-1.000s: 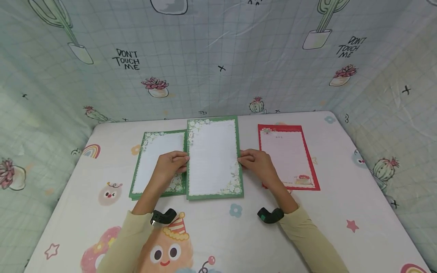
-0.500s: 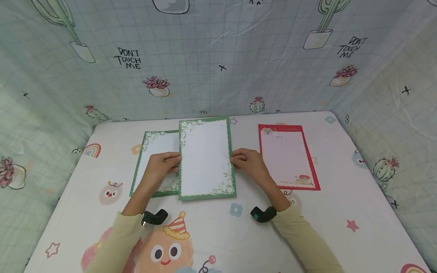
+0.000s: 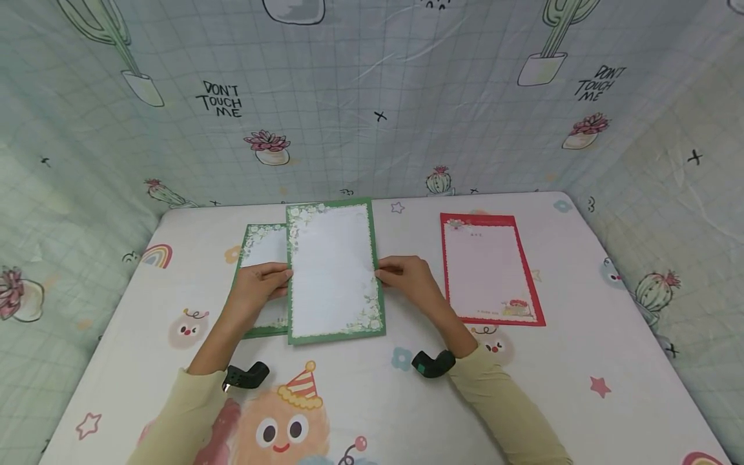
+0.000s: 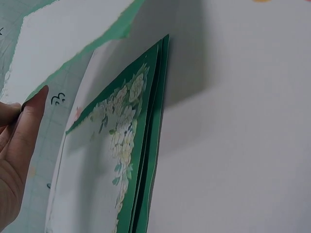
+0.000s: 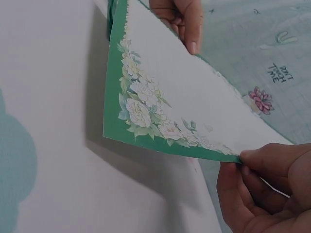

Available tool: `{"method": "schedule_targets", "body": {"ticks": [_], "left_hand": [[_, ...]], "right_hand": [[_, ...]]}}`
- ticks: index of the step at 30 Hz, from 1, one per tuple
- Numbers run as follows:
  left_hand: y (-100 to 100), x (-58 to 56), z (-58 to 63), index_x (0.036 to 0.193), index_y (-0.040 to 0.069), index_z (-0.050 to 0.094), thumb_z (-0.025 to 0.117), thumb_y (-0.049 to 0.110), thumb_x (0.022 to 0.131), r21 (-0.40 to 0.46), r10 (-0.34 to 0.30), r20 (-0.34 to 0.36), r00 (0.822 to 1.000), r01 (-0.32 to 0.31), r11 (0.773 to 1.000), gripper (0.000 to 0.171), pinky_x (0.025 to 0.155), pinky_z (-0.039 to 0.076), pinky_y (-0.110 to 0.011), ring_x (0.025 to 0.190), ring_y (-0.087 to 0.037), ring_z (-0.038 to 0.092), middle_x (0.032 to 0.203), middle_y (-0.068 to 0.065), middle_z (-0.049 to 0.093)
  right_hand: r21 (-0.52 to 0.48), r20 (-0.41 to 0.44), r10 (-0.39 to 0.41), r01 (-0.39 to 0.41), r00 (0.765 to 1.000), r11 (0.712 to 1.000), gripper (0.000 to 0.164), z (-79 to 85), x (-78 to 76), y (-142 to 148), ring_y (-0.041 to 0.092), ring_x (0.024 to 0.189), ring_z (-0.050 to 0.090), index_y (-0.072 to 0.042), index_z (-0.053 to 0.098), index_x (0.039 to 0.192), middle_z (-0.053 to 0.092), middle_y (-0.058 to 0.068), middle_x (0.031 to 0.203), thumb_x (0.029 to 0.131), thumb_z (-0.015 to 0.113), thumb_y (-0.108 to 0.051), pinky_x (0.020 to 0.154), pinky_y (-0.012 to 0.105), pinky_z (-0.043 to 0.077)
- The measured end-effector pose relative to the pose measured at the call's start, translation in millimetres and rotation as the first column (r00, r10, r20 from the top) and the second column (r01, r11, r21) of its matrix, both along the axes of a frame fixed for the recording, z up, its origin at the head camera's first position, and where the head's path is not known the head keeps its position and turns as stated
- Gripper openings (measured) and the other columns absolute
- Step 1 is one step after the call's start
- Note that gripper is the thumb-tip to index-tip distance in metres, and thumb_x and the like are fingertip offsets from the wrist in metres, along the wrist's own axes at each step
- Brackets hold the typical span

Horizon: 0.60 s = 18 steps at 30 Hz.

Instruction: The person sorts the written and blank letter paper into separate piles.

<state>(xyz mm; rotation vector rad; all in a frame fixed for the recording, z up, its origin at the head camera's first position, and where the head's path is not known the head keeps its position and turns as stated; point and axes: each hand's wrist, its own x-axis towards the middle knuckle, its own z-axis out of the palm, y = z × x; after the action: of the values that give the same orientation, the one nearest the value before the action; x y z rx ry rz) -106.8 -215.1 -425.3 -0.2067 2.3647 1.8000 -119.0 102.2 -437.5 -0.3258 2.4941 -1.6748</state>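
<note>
Both hands hold up a sheet of paper (image 3: 331, 271) with a green border and white flowers at its corners. My left hand (image 3: 256, 290) pinches its left edge between thumb and fingers. The right hand (image 3: 409, 278) pinches the opposite edge, as the right wrist view shows with the thumb on top. Beneath the raised sheet and partly hidden by it lies a small stack of matching green-bordered sheets (image 4: 124, 126), their edges slightly offset. In the left wrist view a gap and a shadow separate the held sheet from that stack.
A red-bordered sheet (image 3: 485, 271) lies flat on the right of the table, beyond my right forearm. The table (image 3: 378, 413) wears a white cloth with printed cartoons. Behind it hangs a cactus-patterned curtain (image 3: 360, 84).
The held green-bordered sheet has moved left with both hands, covering more of the stack on the left. The red-bordered sheet has stayed put and is less covered by the right hand.
</note>
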Motion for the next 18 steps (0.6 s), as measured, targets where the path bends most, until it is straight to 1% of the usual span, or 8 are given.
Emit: {"method": "schedule_targets", "body": {"ticks": [6,12,15,18], "left_hand": [[-9.5,1.9,1.4,0.134,-0.010,0.058,0.065,0.016,0.102,0.003,0.011,-0.002,1.000,-0.011,1.000,0.042,0.077,0.060,-0.021,0.082,-0.002,0.069,0.104,-0.002,0.074],[-15.1,3.2,2.6,0.135,-0.009,0.058,0.064,0.018,0.102,-0.029,0.019,-0.004,1.000,-0.019,0.999,0.043,0.078,0.060,-0.022,0.083,-0.002,0.069,0.109,-0.005,0.074],[-18.7,3.1,1.8,0.134,-0.009,0.058,0.064,0.019,0.102,-0.054,0.023,-0.004,1.000,-0.023,0.998,0.043,0.077,0.060,-0.022,0.083,-0.002,0.069,0.110,-0.007,0.074],[-23.0,3.2,1.0,0.134,-0.009,0.058,0.064,0.019,0.103,-0.058,0.025,-0.010,1.000,-0.025,0.998,0.043,0.077,0.060,-0.021,0.083,-0.002,0.069,0.109,-0.006,0.074]], "right_hand": [[-0.018,-0.018,0.002,-0.002,1.000,1.000,0.024,-1.9,-1.5,-10.0,0.017,0.087,0.074,-0.002,0.075,0.116,0.075,0.010,0.110,0.093,0.075,-0.009,0.082,0.028,0.061],[-0.037,-0.004,-0.017,0.017,1.000,0.999,0.023,-4.3,-3.9,-19.4,0.016,0.086,0.073,-0.001,0.076,0.114,0.076,0.010,0.107,0.092,0.076,-0.009,0.078,0.027,0.061],[-0.048,0.003,-0.016,0.016,1.000,0.999,0.023,-4.7,-4.6,-24.2,0.016,0.086,0.073,-0.001,0.076,0.114,0.076,0.010,0.107,0.092,0.076,-0.009,0.078,0.027,0.061],[-0.060,0.008,-0.009,0.010,1.000,0.998,0.023,-5.0,-5.5,-29.2,0.016,0.087,0.073,-0.001,0.076,0.113,0.076,0.010,0.106,0.092,0.076,-0.009,0.078,0.027,0.061]]}}
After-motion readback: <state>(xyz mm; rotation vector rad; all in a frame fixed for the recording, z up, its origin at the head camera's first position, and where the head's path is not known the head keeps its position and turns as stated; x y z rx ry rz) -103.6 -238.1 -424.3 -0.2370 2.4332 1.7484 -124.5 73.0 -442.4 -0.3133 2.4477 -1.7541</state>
